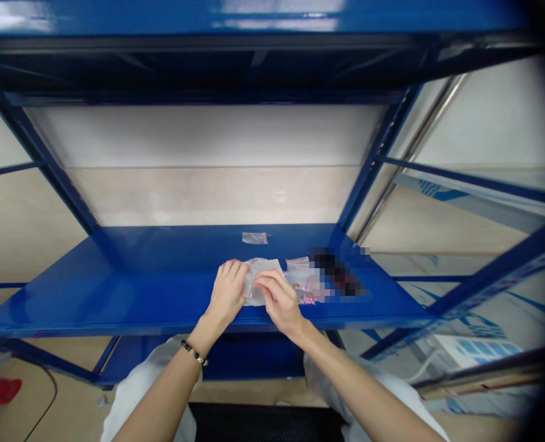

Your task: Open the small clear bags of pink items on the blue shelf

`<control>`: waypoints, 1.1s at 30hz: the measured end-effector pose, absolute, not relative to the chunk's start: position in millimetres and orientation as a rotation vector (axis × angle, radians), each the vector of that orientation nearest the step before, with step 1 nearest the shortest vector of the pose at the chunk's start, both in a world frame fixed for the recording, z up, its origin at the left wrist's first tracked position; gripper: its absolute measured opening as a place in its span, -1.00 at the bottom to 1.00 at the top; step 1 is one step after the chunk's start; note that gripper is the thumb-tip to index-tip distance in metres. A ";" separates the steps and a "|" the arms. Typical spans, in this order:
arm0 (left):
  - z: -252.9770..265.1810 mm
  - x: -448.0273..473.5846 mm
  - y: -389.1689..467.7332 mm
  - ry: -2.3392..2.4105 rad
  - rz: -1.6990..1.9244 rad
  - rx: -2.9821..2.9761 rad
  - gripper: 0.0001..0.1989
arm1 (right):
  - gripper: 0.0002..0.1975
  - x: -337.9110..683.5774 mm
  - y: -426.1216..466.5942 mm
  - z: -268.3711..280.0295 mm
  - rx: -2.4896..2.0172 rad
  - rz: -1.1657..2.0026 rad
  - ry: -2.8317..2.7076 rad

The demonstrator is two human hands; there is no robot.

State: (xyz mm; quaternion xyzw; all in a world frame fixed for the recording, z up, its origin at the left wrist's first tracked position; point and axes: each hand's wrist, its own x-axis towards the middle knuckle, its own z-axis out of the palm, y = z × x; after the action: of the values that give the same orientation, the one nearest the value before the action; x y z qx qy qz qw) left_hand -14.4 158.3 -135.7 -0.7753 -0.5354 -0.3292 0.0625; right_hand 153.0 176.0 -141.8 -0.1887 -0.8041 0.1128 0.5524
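Note:
On the blue shelf, a clear plastic bag (250, 290) lies between my hands, over a whitish sheet or larger bag (267, 266). My left hand (228, 287), with a beaded bracelet on its wrist, has its fingers curled over the bag's left edge. Thumb and fingers of my right hand (281, 301) are pinched together at the bag's right side; their tips partly cover it. What the bag holds, if anything, I cannot make out. Just right of my right hand is a clear bag with small pink pieces (306, 298).
Farther back lies a small flat clear bag (254, 238). A dark, pixelated object (339, 273) sits at the right. The blue shelf (138, 282) has upright posts at both sides and another shelf (254, 24) overhead. Printed boxes (479, 350) stand at lower right.

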 end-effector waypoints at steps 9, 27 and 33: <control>-139.2 -16.1 152.8 -1.706 -1.122 -2.237 -0.80 | -0.82 153.3 178.8 -135.2 -0.385 0.314 -1.840; -137.9 -11.4 151.1 -1.516 -1.074 -2.365 -0.87 | -0.81 150.5 180.8 -141.2 -0.349 0.342 -1.918; -138.1 -14.2 153.2 -1.572 -1.259 -2.372 -0.81 | -0.71 151.2 177.8 -139.0 -0.373 0.283 -2.019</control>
State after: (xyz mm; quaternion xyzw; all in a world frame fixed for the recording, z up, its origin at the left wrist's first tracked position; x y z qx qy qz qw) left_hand -14.2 153.2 -138.1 -0.7621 -0.5052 -0.4045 0.0150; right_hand 151.2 177.8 -139.0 -0.1548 -0.8383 0.1174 0.5094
